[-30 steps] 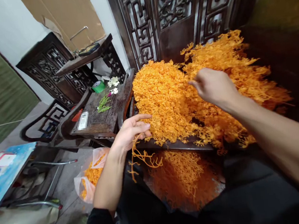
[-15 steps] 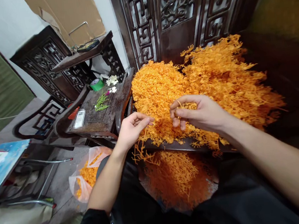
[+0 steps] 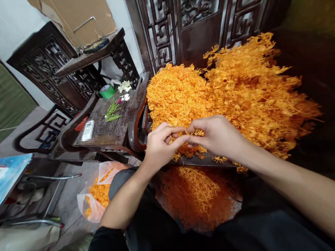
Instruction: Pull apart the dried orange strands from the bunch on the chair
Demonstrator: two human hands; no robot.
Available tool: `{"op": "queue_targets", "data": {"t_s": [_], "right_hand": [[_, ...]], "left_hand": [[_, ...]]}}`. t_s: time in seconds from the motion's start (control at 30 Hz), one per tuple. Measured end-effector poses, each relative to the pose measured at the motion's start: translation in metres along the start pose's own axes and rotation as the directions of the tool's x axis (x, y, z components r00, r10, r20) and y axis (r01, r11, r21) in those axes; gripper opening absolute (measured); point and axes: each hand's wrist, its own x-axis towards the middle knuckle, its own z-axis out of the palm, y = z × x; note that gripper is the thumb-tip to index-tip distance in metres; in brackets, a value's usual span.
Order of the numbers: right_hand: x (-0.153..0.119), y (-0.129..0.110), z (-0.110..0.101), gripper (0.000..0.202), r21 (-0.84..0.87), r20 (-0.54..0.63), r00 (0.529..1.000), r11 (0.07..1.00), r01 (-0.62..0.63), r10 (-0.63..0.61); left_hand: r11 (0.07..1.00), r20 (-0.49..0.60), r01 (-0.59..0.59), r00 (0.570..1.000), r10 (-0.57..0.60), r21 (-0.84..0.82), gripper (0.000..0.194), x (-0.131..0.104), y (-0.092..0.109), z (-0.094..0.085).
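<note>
On the bench's near side, your left hand and right hand meet, fingertips pinching one orange sprig. It looks thin and curly; its visible stretch lies crosswise, the rest hidden by your fingers. Two orange heaps adjoin on the bench, one bag left of it.

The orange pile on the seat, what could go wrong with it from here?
Strands of the orange pile hang at the front edge of the seat, so a brush from a forearm might knock some off. The right hand holds small orange bits close to the left hand; some could slip out. The plastic bag sits near the left knee, which could bump it.
</note>
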Motion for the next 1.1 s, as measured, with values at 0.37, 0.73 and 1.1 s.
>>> {"op": "queue_targets", "data": {"t_s": [0.37, 0.73, 1.1], "right_hand": [[-0.003, -0.009, 0.014, 0.026, -0.367, -0.048, 0.999, 0.930, -0.033, 0.017], [-0.004, -0.007, 0.023, 0.022, -0.442, -0.040, 0.999, 0.897, 0.001, -0.021], [-0.036, -0.030, 0.030, 0.019, 0.196, 0.230, 0.877, 0.903, 0.382, -0.421]], "left_hand": [[0.978, 0.000, 0.187, 0.982, -0.187, 0.098, 0.018, 0.000, 0.012, 0.010], [0.978, -0.092, 0.187, 0.980, -0.178, 0.096, 0.014, -0.008, 0.007, 0.021], [0.971, -0.298, 0.190, 0.944, -0.141, 0.143, 0.009, 0.019, -0.016, -0.018]]}}
